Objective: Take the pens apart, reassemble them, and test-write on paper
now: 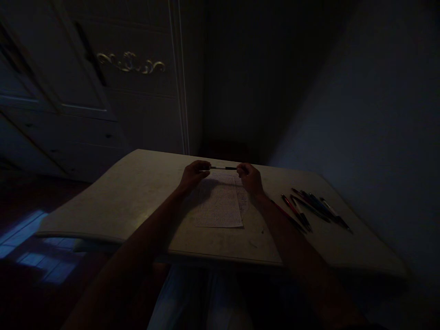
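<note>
The room is very dark. My left hand (194, 174) and my right hand (250, 178) are both closed on the two ends of a thin dark pen (223, 168), held level between them. The pen hangs just above the far end of a written sheet of paper (220, 206) that lies on a pale table (137, 192). Both forearms reach out over the table's near edge.
Several pens and pencils (312, 208) lie in a loose row on the table to the right of the paper. A white cabinet with gold trim (130, 62) stands behind on the left. A plain wall (371, 137) runs along the right.
</note>
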Demonstrator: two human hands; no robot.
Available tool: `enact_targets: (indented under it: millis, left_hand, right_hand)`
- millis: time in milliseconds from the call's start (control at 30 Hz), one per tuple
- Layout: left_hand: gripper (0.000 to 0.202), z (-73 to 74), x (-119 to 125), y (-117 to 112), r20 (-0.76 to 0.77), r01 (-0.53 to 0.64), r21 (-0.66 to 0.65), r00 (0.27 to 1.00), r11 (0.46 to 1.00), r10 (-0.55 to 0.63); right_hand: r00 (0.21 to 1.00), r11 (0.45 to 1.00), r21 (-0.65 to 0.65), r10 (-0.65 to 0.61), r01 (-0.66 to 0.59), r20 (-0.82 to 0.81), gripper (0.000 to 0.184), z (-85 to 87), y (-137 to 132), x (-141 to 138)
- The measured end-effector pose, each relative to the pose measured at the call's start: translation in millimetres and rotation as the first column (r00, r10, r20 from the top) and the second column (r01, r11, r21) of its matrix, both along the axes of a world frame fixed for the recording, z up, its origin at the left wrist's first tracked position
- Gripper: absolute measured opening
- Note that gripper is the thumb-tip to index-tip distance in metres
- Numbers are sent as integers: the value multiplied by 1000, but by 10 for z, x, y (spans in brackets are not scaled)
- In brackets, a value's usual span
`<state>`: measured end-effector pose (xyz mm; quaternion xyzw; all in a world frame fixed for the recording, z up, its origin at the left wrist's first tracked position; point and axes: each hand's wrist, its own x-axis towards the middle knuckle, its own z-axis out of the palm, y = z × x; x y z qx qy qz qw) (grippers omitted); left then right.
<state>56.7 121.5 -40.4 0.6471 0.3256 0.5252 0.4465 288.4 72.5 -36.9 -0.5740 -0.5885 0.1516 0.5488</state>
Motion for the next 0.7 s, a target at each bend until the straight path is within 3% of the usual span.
enact_targets:
  millis: [133, 233, 300, 500, 700]
  left_hand:
    - [59, -22, 22, 20, 59, -33, -32, 998, 999, 34]
    - [50, -37, 24, 44, -29, -90, -84, 996, 992, 88]
    - [51, -41, 16, 50, -84, -67, -108, 995, 992, 58]
    - [43, -19, -8, 19, -95, 2, -35, 995, 999, -5]
    - [34, -21, -16, 32, -34, -11, -1, 999, 1000, 11]
  right_hand:
    - [1000, 1000, 2, 2, -2, -19, 19, 23, -15, -17]
    - [1000, 1000, 17, 5, -5, -20, 18, 34, -18, -22]
    - [1000, 1000, 26, 7, -7, -16, 18, 34, -17, -23]
    - [1000, 1000, 16, -10, 11, -25, 18, 17, -9, -13]
    - [998, 1000, 10, -2, 3, -55, 17, 14, 4, -2]
